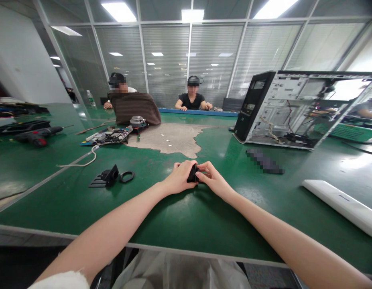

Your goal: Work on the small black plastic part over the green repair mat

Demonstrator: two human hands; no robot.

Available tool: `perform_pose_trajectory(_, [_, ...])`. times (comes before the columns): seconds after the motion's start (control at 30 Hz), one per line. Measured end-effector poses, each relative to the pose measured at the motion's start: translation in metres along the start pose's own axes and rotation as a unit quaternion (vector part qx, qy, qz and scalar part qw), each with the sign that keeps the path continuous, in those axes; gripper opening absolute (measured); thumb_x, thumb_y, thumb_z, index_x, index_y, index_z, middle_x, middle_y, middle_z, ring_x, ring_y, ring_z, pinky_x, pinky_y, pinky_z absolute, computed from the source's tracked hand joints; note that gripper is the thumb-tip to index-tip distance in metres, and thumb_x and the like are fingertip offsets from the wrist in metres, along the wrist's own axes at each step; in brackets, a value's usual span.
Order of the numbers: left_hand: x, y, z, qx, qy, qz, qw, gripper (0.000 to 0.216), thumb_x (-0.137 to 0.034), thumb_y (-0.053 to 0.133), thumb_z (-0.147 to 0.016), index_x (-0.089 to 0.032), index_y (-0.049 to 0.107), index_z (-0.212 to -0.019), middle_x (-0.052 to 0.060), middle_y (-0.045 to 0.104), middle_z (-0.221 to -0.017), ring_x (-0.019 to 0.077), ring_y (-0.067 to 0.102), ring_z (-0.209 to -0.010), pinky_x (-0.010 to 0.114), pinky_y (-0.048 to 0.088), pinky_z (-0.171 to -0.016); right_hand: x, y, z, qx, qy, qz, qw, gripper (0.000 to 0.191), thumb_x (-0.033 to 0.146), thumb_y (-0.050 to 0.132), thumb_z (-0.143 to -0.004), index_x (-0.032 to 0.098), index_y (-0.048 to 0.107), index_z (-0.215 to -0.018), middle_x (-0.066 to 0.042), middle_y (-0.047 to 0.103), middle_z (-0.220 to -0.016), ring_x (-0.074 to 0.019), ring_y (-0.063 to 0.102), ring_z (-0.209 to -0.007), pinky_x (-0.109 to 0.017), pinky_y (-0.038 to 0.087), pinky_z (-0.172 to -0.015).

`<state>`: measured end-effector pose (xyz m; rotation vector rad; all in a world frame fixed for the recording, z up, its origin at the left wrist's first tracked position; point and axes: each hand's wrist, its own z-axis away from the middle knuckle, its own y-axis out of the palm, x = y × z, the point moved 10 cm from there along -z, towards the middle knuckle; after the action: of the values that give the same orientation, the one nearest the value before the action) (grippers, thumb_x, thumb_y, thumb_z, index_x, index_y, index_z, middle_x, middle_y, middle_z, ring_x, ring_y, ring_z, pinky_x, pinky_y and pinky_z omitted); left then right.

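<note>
Both hands meet over the middle of the green table. My left hand [180, 176] is closed around a small black part [192, 175], its fingers wrapped over the far side. From the right, my right hand [212, 178] pinches the same part's right edge between thumb and fingers. The part's exact kind cannot be made out, since the hands cover most of it. To the left lie a black plastic bracket [109, 176] with a slatted base and a black ring [127, 176], close together on the tabletop.
An opened computer case [294, 108] stands at the right, with a blurred dark object [265, 161] and a long white device [342, 204] before it. Leftward are a circuit board [107, 136], a pale cable [83, 163] and a power drill [38, 135]. People [192, 98] sit across the table.
</note>
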<state>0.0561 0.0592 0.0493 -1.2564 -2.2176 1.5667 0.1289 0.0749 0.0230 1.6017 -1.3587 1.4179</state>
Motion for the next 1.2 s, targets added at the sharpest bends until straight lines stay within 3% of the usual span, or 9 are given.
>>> perform_pose_trajectory(0.17, [0.001,0.001,0.0,-0.001,-0.001,0.0,1.0,0.058,-0.029,0.059,-0.065,-0.022,0.029,-0.114,0.007,0.045,-0.109,0.0229,0.042,-0.103,0.038,0.028,-0.084,-0.001,-0.003,-0.003,-0.004,-0.009,0.034,0.999,0.025,0.03,0.053,-0.074,0.021,0.047,-0.096,-0.004,0.051,-0.1,-0.0148,0.05,-0.097,-0.033,0.043,-0.083])
perform_pose_trajectory(0.53, [0.0,0.001,-0.001,0.005,0.005,0.002,1.0,0.057,-0.03,0.058,-0.066,-0.022,0.028,-0.114,0.007,0.045,-0.11,0.0227,0.042,-0.103,0.038,0.028,-0.084,0.002,0.005,0.002,0.023,0.006,0.001,1.0,0.023,0.035,0.05,-0.076,0.022,0.043,-0.094,-0.001,0.054,-0.086,-0.0115,0.056,-0.075,-0.031,0.048,-0.071])
perform_pose_trajectory(0.93, [0.001,0.001,0.0,0.002,0.004,-0.002,1.0,0.056,-0.031,0.058,-0.066,-0.022,0.029,-0.114,0.007,0.045,-0.109,0.0228,0.043,-0.102,0.037,0.029,-0.083,0.008,0.005,0.002,0.028,-0.016,-0.039,0.999,0.027,0.029,0.061,-0.068,0.021,0.043,-0.085,-0.001,0.053,-0.095,-0.0133,0.055,-0.086,-0.034,0.044,-0.081])
perform_pose_trajectory(1.2, [0.006,0.004,-0.001,0.0,-0.012,0.0,1.0,0.062,-0.03,0.061,-0.063,-0.023,0.028,-0.115,0.007,0.044,-0.111,0.0236,0.042,-0.104,0.039,0.028,-0.085,0.002,0.003,0.001,0.01,0.01,-0.023,1.0,0.024,0.033,0.058,-0.07,0.022,0.043,-0.087,0.0,0.053,-0.087,-0.0129,0.056,-0.079,-0.034,0.047,-0.075])
